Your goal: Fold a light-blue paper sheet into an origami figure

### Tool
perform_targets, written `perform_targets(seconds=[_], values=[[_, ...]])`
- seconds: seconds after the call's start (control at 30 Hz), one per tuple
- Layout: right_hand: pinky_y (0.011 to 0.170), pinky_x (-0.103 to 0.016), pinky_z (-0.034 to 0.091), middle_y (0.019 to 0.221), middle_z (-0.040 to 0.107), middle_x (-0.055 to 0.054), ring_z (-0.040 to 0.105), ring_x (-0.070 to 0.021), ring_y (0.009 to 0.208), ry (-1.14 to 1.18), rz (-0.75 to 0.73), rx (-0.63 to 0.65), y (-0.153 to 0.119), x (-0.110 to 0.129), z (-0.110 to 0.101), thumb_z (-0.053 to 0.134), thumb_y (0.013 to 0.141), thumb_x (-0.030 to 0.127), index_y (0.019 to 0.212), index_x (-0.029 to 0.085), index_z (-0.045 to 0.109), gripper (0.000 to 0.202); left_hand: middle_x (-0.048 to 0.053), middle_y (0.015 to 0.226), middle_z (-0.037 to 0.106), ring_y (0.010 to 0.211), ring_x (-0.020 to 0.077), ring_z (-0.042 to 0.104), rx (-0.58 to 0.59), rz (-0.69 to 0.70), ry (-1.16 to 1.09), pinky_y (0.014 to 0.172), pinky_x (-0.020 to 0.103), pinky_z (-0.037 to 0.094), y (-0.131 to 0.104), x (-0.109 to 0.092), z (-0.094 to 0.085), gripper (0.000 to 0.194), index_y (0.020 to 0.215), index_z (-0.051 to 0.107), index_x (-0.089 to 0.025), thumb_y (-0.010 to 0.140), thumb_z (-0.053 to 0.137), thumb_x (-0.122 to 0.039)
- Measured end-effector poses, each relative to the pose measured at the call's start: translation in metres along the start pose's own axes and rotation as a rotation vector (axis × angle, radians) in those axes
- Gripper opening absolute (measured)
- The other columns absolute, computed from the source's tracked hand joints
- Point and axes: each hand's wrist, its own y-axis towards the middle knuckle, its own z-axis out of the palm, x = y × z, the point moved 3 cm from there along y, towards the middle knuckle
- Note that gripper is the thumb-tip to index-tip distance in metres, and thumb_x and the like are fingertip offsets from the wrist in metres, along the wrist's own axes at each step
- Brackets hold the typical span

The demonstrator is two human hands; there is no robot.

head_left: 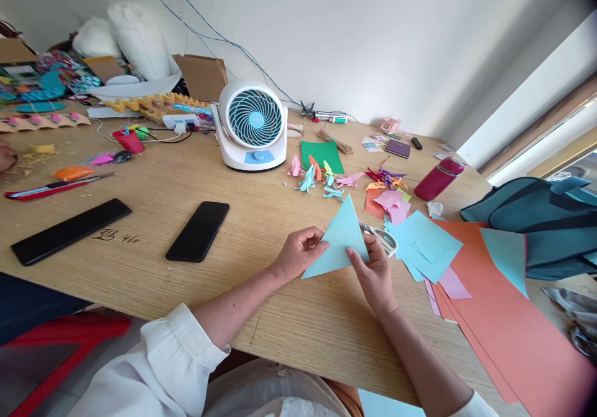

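Observation:
A light blue sheet of paper, folded into a triangle, is held up over the table between both my hands. My left hand pinches its left edge, thumb on the near face. On the right side, my right hand grips the lower corner with the thumb in front and the fingers behind. Scissors with pale handles lie just behind my right hand, partly hidden by the paper. Right of them lie loose light blue sheets and pink paper. Several small folded paper figures stand beyond the triangle.
A white fan stands at the back. A phone and a long black bar lie to the left. A magenta bottle, large orange sheets and a teal bag are at right. Another person's hand shows far left.

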Motion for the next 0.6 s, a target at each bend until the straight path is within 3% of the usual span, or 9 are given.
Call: perform_targets(seconds=[0.1, 0.23, 0.47, 0.6], values=[[0.069, -0.029, 0.046, 0.094, 0.064, -0.003, 0.055, -0.0187, 0.081, 0.074, 0.104, 0.026, 0.003, -0.005, 0.000, 0.073, 0.079, 0.044, 0.099, 0.025, 0.061, 0.030, -0.003, 0.066, 0.055, 0.061, 0.0099, 0.048, -0.007, -0.051, -0.051, 0.059, 0.022, 0.039, 0.002, 0.003, 0.000, 0.028, 0.072, 0.059, -0.015, 0.079, 0.067, -0.041], [0.060, -0.029, 0.044, 0.075, 0.063, -0.001, 0.052, -0.0164, 0.066, 0.120, 0.235, 0.110, 0.003, -0.014, 0.002, 0.074, 0.077, 0.048, 0.090, 0.022, 0.068, 0.029, -0.004, 0.058, 0.050, 0.056, 0.0086, 0.043, 0.007, -0.090, -0.041, 0.055, 0.022, 0.035, 0.003, 0.008, -0.001, 0.031, 0.063, 0.061, -0.014, 0.078, 0.067, -0.040], [0.055, -0.028, 0.039, 0.066, 0.059, 0.001, 0.045, -0.0136, 0.058, 0.105, 0.252, 0.074, 0.003, -0.020, 0.000, 0.075, 0.077, 0.048, 0.080, 0.021, 0.068, 0.029, -0.002, 0.064, 0.057, 0.059, 0.0108, 0.051, 0.018, -0.180, -0.082, 0.059, 0.023, 0.044, 0.003, 0.017, 0.000, 0.028, 0.071, 0.066, -0.014, 0.078, 0.065, -0.041], [0.055, -0.029, 0.040, 0.070, 0.063, 0.000, 0.048, -0.0148, 0.059, 0.095, 0.255, 0.079, 0.002, -0.017, 0.001, 0.075, 0.076, 0.050, 0.085, 0.021, 0.069, 0.031, -0.002, 0.068, 0.060, 0.062, 0.0105, 0.053, -0.018, -0.185, -0.098, 0.060, 0.023, 0.045, 0.004, 0.019, -0.001, 0.024, 0.076, 0.064, -0.015, 0.077, 0.067, -0.038]])
